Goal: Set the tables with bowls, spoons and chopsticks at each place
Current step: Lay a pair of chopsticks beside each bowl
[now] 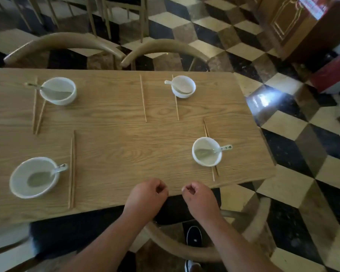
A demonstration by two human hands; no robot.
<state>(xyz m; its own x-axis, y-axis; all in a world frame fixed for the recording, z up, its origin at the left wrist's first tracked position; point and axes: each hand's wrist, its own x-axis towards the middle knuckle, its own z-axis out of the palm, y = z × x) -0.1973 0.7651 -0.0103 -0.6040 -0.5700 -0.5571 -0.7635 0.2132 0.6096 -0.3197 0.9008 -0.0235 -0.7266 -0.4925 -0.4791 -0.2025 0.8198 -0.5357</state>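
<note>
The wooden desk carries four white bowls, each with a spoon inside and chopsticks beside. At its near edge, left hand and right hand hover empty, fingers loosely curled.

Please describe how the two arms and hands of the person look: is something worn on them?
Both forearms are bare, with no sleeves in view. The left hand and right hand wear no gloves, and no rings, watch or bracelet are visible.
</note>
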